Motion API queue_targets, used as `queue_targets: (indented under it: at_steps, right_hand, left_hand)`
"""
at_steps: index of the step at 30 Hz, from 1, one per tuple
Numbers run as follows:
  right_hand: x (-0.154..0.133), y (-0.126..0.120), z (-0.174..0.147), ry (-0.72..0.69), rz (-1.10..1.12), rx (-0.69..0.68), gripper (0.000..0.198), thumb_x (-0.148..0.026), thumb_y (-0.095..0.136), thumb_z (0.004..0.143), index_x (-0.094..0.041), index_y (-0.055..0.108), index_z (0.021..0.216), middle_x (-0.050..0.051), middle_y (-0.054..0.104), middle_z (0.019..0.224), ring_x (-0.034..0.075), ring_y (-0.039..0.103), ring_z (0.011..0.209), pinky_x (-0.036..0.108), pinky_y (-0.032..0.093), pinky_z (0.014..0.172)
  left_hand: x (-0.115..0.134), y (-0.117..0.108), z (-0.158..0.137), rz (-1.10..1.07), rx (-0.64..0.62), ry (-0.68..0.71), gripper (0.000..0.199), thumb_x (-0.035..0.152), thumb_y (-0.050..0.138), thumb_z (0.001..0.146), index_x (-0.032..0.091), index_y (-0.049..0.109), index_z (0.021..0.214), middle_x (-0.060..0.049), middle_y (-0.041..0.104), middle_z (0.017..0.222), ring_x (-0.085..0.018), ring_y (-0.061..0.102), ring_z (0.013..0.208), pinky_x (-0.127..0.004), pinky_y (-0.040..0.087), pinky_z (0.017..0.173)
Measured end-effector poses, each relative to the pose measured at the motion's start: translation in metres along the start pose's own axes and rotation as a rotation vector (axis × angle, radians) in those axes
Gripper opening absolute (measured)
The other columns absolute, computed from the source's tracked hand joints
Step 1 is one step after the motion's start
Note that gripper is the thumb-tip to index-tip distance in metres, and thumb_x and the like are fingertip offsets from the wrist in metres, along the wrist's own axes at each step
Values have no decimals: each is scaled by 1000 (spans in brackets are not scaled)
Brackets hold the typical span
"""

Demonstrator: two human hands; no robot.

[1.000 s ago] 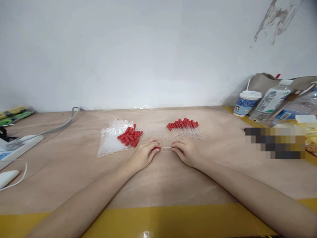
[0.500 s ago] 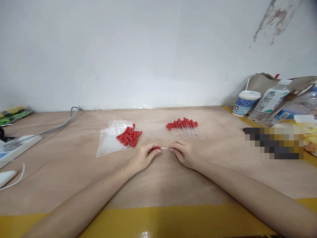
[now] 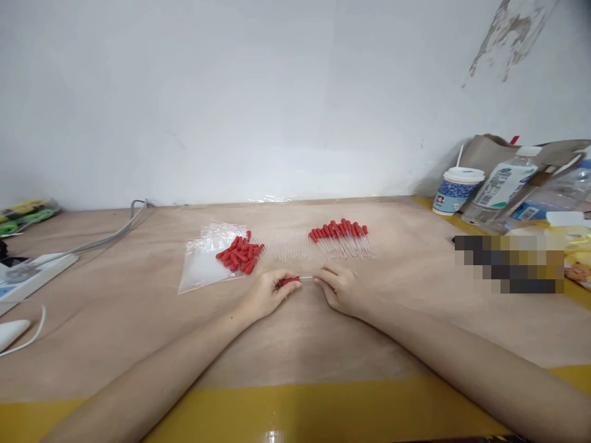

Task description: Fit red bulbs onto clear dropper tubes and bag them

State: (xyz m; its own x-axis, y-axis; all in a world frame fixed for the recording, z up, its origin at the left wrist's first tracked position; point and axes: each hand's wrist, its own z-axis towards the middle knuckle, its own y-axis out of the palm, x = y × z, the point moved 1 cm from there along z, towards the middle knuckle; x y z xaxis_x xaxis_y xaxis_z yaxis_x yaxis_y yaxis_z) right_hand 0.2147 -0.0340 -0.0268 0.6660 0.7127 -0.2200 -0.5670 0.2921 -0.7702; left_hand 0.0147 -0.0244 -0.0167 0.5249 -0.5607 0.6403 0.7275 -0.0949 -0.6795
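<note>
My left hand [image 3: 272,290] is closed on a red rubber bulb [image 3: 290,280], pinched between thumb and fingers. A thin clear glass tube [image 3: 307,278] runs from the bulb's end across to my right hand [image 3: 339,289], whose fingers pinch its other end. Whether the tube sits inside the bulb or only meets it, I cannot tell. Beyond my left hand lies a pile of loose red bulbs [image 3: 240,253]. Several bare glass tubes [image 3: 290,245] lie to the right of it. Farther right is a row of droppers [image 3: 341,231], red bulbs fitted on clear tubes.
Clear plastic bags [image 3: 198,264] lie beside the bulb pile. At the far right stand a paper cup [image 3: 455,192] with a straw and a leaning plastic bottle [image 3: 505,184]. A power strip [image 3: 41,277] with a grey cable [image 3: 115,235] is on the left. Yellow tape borders the table's front.
My right hand has shifted very slightly, with its fingers a little differently bent on the tube. My left hand keeps its hold on the bulb.
</note>
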Motion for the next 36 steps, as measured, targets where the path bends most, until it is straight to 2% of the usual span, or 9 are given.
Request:
queue_targets:
  at_steps: [6, 15, 21, 26, 32, 36]
  right_hand:
    - [-1, -7, 2, 10, 136, -15, 20, -20, 40, 88, -16, 59, 83, 4, 58, 73, 12, 53, 66, 22, 42, 62]
    - [2, 4, -1, -79, 80, 11, 23, -22, 37, 90, -15, 59, 88, 6, 59, 77, 13, 53, 68, 23, 41, 61]
    - [-2, 6, -2, -105, -6, -18, 24, -21, 36, 90, -15, 59, 87, 4, 58, 74, 12, 52, 65, 22, 36, 58]
    - [-6, 7, 1, -117, -62, -26, 26, -21, 35, 89, -15, 59, 81, 3, 56, 68, 11, 48, 58, 22, 30, 52]
    - [-4, 10, 6, -99, -72, -90, 27, -22, 34, 90, -14, 58, 79, 4, 56, 69, 11, 47, 58, 23, 30, 53]
    - [-5, -1, 11, -51, -37, -202, 23, -23, 36, 90, -15, 58, 85, 5, 59, 79, 12, 51, 66, 22, 35, 59]
  left_hand:
    - [-6, 1, 0, 9, 45, 110, 22, 32, 55, 82, 19, 66, 95, -3, 70, 91, -16, 64, 79, -26, 51, 71]
    - [-4, 2, -4, -44, -26, 48, 20, 31, 55, 82, 17, 65, 92, -2, 69, 81, -13, 62, 68, -23, 50, 64]
    - [0, 2, -4, -61, -85, 67, 20, 29, 54, 82, 16, 64, 92, -2, 68, 78, -13, 61, 66, -22, 49, 62]
    - [2, 2, -4, -58, -68, 97, 18, 27, 53, 83, 16, 64, 92, -1, 68, 79, -13, 62, 67, -22, 50, 63]
    - [4, 1, -2, 23, -26, 156, 17, 27, 55, 82, 18, 65, 91, -1, 70, 80, -13, 63, 67, -22, 50, 63]
    - [2, 1, -1, 94, 4, 145, 18, 29, 55, 82, 18, 65, 92, -3, 69, 82, -15, 64, 70, -25, 51, 65]
